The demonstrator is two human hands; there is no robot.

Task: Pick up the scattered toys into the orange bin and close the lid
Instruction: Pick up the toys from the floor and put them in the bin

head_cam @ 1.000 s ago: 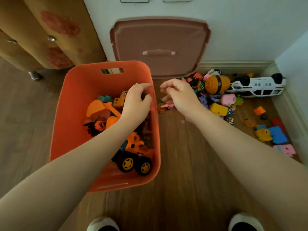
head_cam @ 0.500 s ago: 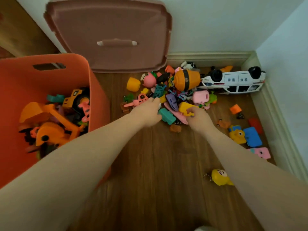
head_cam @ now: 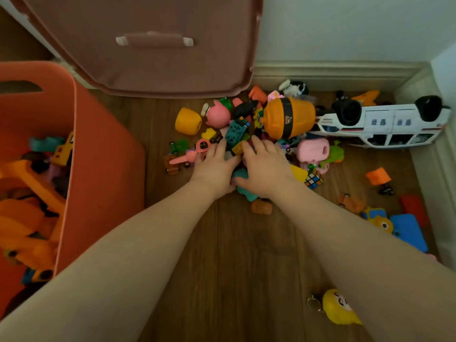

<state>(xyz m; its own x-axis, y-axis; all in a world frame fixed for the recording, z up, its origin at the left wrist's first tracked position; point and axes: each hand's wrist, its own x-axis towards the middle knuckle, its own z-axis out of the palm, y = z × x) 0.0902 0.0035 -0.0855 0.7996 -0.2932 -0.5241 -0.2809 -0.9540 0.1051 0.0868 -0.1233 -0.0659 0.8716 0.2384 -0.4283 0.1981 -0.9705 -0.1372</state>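
The orange bin (head_cam: 108, 169) stands at the left with orange construction vehicles (head_cam: 27, 208) inside. Its brown lid (head_cam: 153, 67) leans against the wall behind. Scattered toys lie in the corner: a yellow cup (head_cam: 188, 120), a pink pig (head_cam: 218, 114), pink scissors (head_cam: 197, 153), a teal block (head_cam: 235, 132), an orange mixer drum (head_cam: 288, 117) and an overturned white vehicle (head_cam: 385, 124). My left hand (head_cam: 214, 166) and my right hand (head_cam: 264, 166) lie side by side on the near edge of the pile, fingers spread over small pieces. A teal toy (head_cam: 243, 188) shows under the right hand's thumb.
A puzzle cube (head_cam: 313, 180), an orange block (head_cam: 377, 175), a blue and yellow toy (head_cam: 399, 228) and a yellow keychain figure (head_cam: 338, 307) lie on the wooden floor at the right. The skirting board (head_cam: 320, 72) and walls close the corner behind the pile.
My left hand left the bin and both hands reached to the pile, then drew together on it. The view swung right and closer to the toys.
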